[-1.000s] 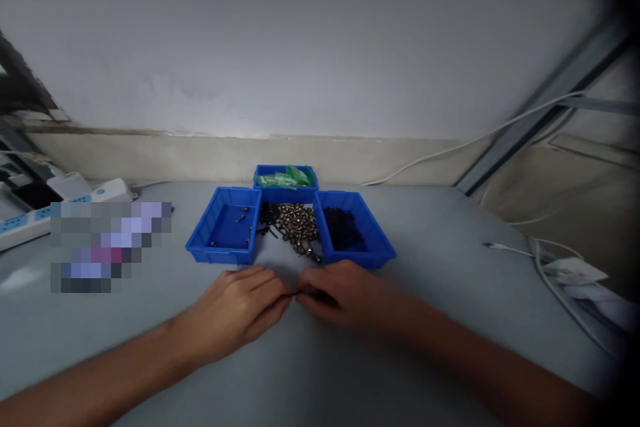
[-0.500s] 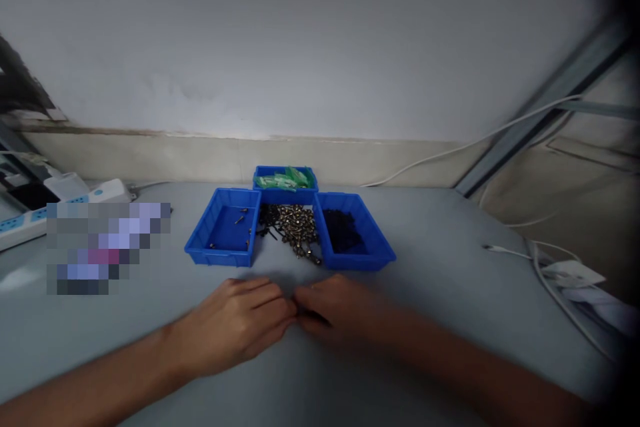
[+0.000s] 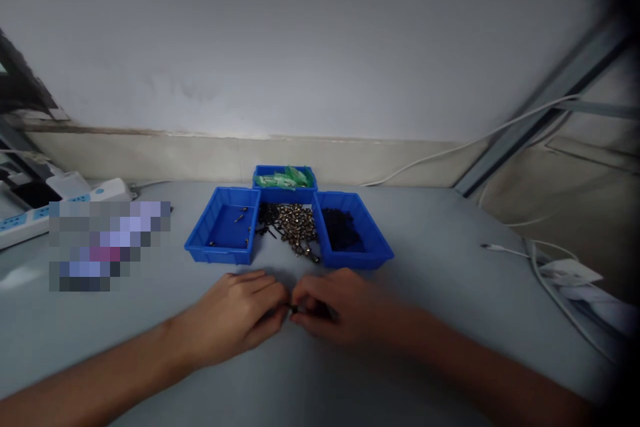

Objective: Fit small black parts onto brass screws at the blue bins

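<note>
My left hand and my right hand rest on the grey table with their fingertips meeting. Between the pinched fingers sits a small dark part, too small to name. Just beyond the hands lies a loose pile of metal screws. Left of the pile stands a blue tray with a few screws in it. Right of the pile another blue tray holds small black parts. A third blue tray at the back holds green pieces.
A white power strip lies at the far left beside a blurred patch. White cables and a white adapter lie at the right. The wall runs close behind the trays.
Both hands stayed together in front of the trays, with only small finger movements. The dark part now shows between the fingertips.
</note>
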{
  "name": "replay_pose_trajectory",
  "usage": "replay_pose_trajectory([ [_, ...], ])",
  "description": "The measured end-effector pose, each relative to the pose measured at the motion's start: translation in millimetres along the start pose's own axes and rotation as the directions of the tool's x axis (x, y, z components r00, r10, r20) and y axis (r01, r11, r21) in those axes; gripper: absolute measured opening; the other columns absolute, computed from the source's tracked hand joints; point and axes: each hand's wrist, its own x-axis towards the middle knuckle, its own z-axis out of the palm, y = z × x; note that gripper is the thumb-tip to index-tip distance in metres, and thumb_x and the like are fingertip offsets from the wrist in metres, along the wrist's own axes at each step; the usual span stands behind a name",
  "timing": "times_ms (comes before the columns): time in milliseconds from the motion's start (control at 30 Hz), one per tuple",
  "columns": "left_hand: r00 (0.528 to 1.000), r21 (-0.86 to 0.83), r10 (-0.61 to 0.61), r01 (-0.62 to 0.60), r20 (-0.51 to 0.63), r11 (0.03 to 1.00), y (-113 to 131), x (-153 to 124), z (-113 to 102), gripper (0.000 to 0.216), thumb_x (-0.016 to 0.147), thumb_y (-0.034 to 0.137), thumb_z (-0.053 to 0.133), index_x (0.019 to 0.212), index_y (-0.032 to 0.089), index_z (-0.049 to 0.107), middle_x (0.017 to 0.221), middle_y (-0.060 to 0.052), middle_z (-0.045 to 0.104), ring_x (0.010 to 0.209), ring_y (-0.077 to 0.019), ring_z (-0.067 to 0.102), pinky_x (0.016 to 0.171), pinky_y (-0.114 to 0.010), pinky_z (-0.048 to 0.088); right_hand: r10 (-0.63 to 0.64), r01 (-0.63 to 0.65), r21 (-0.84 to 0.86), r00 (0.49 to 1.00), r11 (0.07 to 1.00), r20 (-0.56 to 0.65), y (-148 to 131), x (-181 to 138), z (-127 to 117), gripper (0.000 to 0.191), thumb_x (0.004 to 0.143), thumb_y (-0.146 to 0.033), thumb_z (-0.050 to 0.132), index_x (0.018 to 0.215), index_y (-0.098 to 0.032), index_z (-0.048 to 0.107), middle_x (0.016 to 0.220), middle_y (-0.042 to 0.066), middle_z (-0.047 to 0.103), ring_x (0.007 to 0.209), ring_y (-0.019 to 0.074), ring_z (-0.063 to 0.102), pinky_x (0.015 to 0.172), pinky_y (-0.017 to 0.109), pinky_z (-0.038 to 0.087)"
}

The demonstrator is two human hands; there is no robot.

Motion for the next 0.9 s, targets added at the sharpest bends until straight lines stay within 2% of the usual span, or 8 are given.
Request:
replay_pose_trajectory([
  [167, 1.0, 0.029, 0.0, 0.0, 0.014, 1.0, 1.6, 0.2, 0.0, 0.012, 0.082, 0.018, 0.041, 0.072, 0.016, 0.047, 0.066, 0.001, 0.052, 0.061, -0.0119, 0.048, 0.055, -0.024, 0.037, -0.051, 0.051, -0.078, 0.999, 0.996, 0.006, 3.0, -0.2, -3.8, 0.013, 0.078, -0.023, 0.045, 0.084, -0.018, 0.056, 0.062, -0.002, 0.057, 0.055, 0.0102, 0.051, 0.053, 0.021, 0.034],
  [367, 0.996, 0.04, -0.037, 0.04, -0.083, 0.998, -3.6, -2.0, 0.1, 0.016, 0.086, 0.022, 0.039, 0.078, 0.016, 0.051, 0.065, 0.0, 0.052, 0.061, -0.0123, 0.05, 0.056, -0.024, 0.038, 0.033, -0.035, -0.169, 0.999, 0.985, -0.015, 9.4, 0.5, -2.5, 0.015, 0.08, -0.026, 0.044, 0.08, -0.017, 0.056, 0.066, 0.0, 0.06, 0.057, 0.0118, 0.053, 0.052, 0.021, 0.033],
  [467, 0.991, 0.052, 0.032, -0.025, -0.134, 0.998, -3.3, -3.4, 0.1, 0.018, 0.088, 0.024, 0.038, 0.082, 0.016, 0.054, 0.067, -0.001, 0.053, 0.063, -0.0126, 0.05, 0.057, -0.024, 0.039, 0.015, -0.013, -0.183, 1.0, 0.983, 0.007, 7.6, 2.3, 1.9, 0.017, 0.081, -0.026, 0.043, 0.076, -0.016, 0.056, 0.065, 0.001, 0.059, 0.055, 0.0112, 0.052, 0.05, 0.021, 0.032],
  [633, 0.977, 0.112, 0.192, -0.181, -0.092, 0.977, 2.1, -4.2, 0.0, 0.019, 0.088, 0.02, 0.037, 0.087, 0.015, 0.055, 0.071, -0.002, 0.054, 0.064, -0.0133, 0.05, 0.057, -0.025, 0.04, -0.028, 0.042, -0.144, 0.995, 0.989, 0.095, 2.0, 5.2, 4.6, 0.013, 0.077, -0.02, 0.047, 0.067, -0.016, 0.055, 0.06, 0.0, 0.058, 0.053, 0.01, 0.051, 0.047, 0.021, 0.031],
  [733, 0.985, 0.096, 0.139, -0.129, -0.103, 0.987, 2.1, -3.4, 0.1, 0.019, 0.087, 0.022, 0.038, 0.079, 0.015, 0.054, 0.067, -0.001, 0.053, 0.061, -0.0127, 0.049, 0.055, -0.024, 0.039, -0.019, 0.027, -0.139, 0.998, 0.99, 0.06, 3.9, 3.9, 4.2, 0.011, 0.077, -0.021, 0.047, 0.07, -0.017, 0.055, 0.063, 0.0, 0.059, 0.055, 0.0106, 0.051, 0.048, 0.021, 0.031],
  [900, 0.996, 0.087, -0.029, 0.036, -0.085, 0.996, -2.8, -1.3, 1.8, 0.016, 0.084, 0.021, 0.041, 0.073, 0.016, 0.051, 0.064, 0.0, 0.052, 0.061, -0.013, 0.05, 0.055, -0.025, 0.039, 0.099, -0.103, -0.089, 0.994, 0.991, -0.047, 9.1, 0.9, 2.8, 0.011, 0.078, -0.025, 0.046, 0.08, -0.018, 0.054, 0.065, 0.0, 0.059, 0.057, 0.011, 0.053, 0.051, 0.021, 0.033],
])
